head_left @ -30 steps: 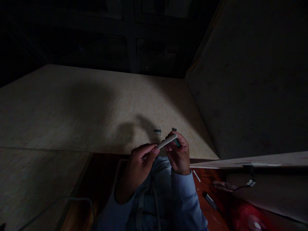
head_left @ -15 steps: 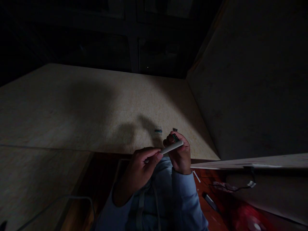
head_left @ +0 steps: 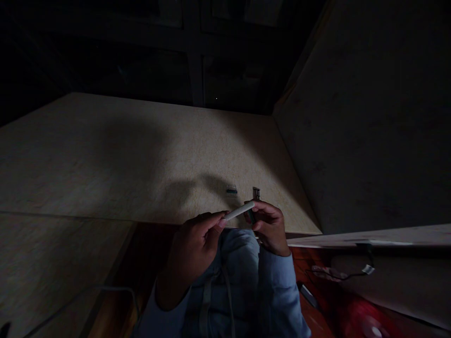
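My left hand (head_left: 193, 243) is closed, pinching the lower end of a slim white stick (head_left: 239, 211) between thumb and fingers. The stick tilts upward to the right. At its far end my right hand (head_left: 273, 227) has curled fingers, with fingertips against or very near the tip. A small dark piece with a green strip (head_left: 251, 216) sits at the right hand's fingers, just under the stick; its exact kind is too dim to tell. Beyond the hands, a small clear piece with a teal strip (head_left: 231, 191) and a small dark metallic piece (head_left: 256, 191) lie on the table.
The pale table (head_left: 141, 155) runs up to dark window frames (head_left: 197, 80). A grey panel (head_left: 366, 131) rises on the right. A cable (head_left: 88, 288) crosses the lower left. On the reddish floor lie a dark and light object (head_left: 307, 295) and something red (head_left: 362, 314).
Both hands have shifted, the left one leftward and the right one slightly right and down. The white stick has moved left with my left hand. More of the metallic piece shows.
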